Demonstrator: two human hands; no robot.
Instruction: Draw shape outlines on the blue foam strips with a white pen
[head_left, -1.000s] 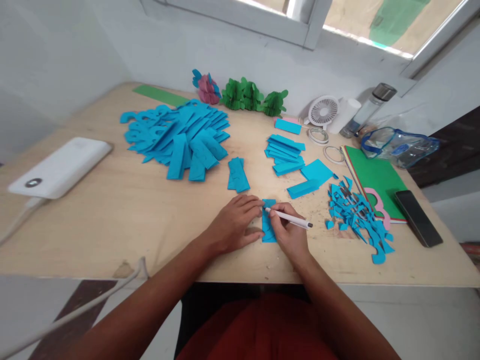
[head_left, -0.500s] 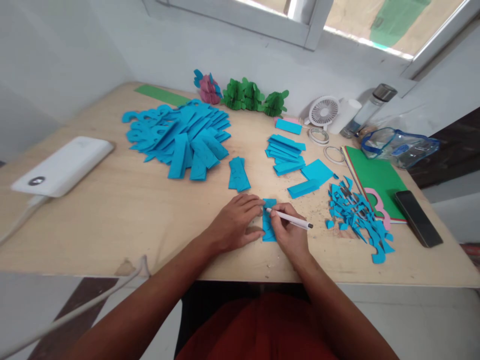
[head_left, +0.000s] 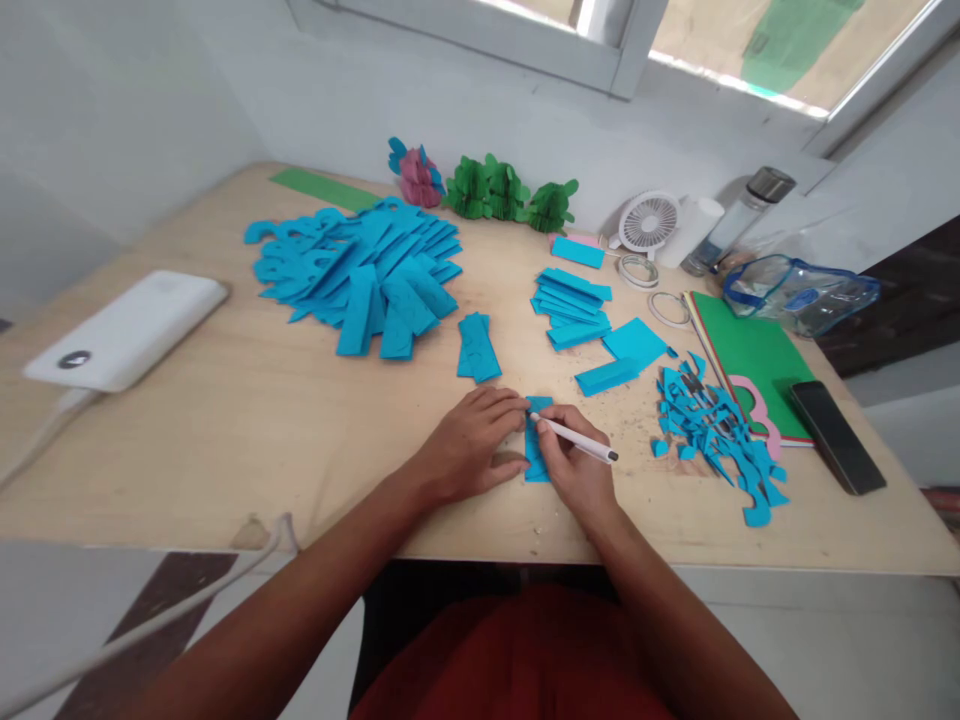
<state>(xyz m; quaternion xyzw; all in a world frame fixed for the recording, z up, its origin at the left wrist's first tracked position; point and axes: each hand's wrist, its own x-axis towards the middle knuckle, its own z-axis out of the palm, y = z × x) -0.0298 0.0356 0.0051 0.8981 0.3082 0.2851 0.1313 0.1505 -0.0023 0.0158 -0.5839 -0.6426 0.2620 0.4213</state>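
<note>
Before me on the table lies a small folded blue paper piece (head_left: 536,460) with faint pen lines. My left hand (head_left: 472,445) rests flat on its left, thumb and fingers apart, their tips touching the paper's left edge. In my right hand (head_left: 581,470) is a white pen (head_left: 577,438), pinched between thumb and fingers, its tip against the upper part of the paper. Just beyond my left hand sit a few folded blue strips (head_left: 478,348). Farther left is a large heap of blue paper cutouts (head_left: 360,260).
A stack of folded blue strips (head_left: 574,300) lies beyond my right hand. Blue scraps (head_left: 709,425), a green pad (head_left: 772,350) and a phone (head_left: 838,437) are at right. A white power bank (head_left: 127,330) lies left. A small fan (head_left: 649,222) and bottle (head_left: 739,220) stand behind.
The pen's rear end has shifted slightly to the left and down as my right hand moves a little. My left hand and the paper stay in place.
</note>
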